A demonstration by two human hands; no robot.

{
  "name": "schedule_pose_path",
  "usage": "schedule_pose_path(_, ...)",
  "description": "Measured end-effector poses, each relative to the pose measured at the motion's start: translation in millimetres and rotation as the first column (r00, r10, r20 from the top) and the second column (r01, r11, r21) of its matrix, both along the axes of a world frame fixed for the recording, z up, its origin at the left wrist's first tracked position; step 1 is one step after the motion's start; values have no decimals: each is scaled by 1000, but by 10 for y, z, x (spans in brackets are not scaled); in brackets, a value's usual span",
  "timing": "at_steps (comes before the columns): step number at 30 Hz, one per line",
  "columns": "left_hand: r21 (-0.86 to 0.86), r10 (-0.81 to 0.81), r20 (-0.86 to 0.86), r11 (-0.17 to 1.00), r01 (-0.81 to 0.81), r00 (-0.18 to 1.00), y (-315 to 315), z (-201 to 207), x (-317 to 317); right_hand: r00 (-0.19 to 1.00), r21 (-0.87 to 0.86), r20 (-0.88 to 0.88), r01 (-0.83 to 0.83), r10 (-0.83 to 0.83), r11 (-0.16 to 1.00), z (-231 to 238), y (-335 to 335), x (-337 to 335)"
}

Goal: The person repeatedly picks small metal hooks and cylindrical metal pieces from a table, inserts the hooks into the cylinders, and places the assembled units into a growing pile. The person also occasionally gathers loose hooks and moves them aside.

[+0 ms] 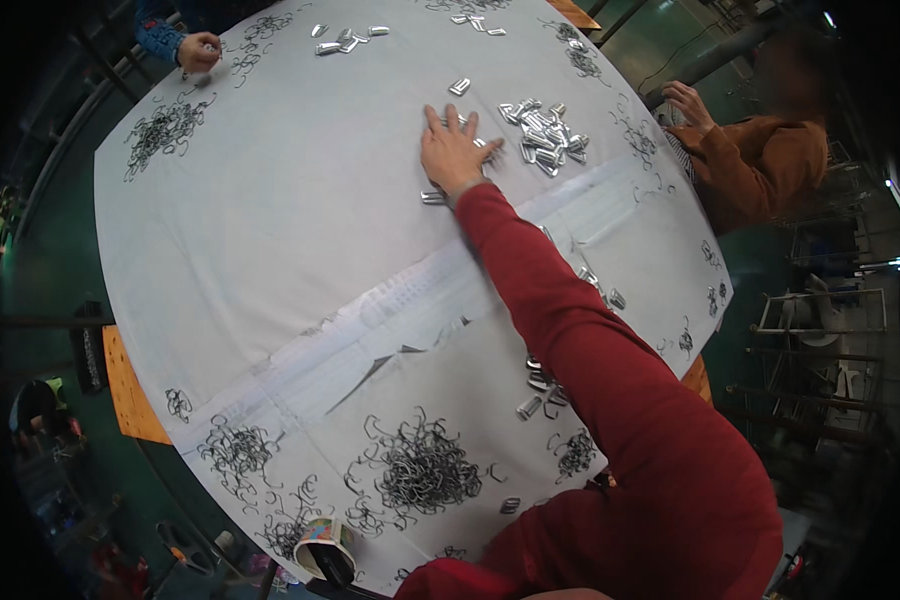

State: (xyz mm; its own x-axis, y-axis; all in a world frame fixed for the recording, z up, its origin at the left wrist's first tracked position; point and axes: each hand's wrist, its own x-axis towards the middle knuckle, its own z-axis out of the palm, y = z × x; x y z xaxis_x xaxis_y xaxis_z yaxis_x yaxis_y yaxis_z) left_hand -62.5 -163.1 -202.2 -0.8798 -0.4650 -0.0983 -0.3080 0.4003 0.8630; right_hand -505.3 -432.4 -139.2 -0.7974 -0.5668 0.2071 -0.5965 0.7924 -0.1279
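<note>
My right hand, in a red sleeve, reaches far across the white-covered table. It lies palm down with its fingers spread. Small shiny metal pieces show between and beside the fingers, partly hidden by the hand. One silver piece lies next to the wrist, and another silver piece sits just beyond the fingertips. Right of the hand is a heap of silver metal pieces. My left hand is not in view.
Dark wire hooks lie in piles, the largest hook pile near me. A cup with a dark object stands at the near edge. Another person's hand is at the far left; a person in brown sits at the right.
</note>
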Motion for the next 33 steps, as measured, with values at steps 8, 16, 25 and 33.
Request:
schedule_pose_path(8, -23, -15, 0, 1000, 15, 1000, 327, 115, 70, 985, 261, 156, -108, 68, 959, 425, 2596, 1205)
schedule_pose_path(16, -15, -1, 7, 1000, 2, 1000, 505, 178, 88, 855, 14, 24, -519, 519, 854, 713, 2323, 1000)
schedule_pose_path(25, -5, -37, 22, 999, 38, 999, 664, 243, 108, 299, -166, -87, -945, 950, 283, -154, 1246, 464)
schedule_pose_path(33, -10, -106, -9, 994, 106, 994, 864, 243, 219, 325, -124, 396, -908, 859, 401, 696, 3706, 1044)
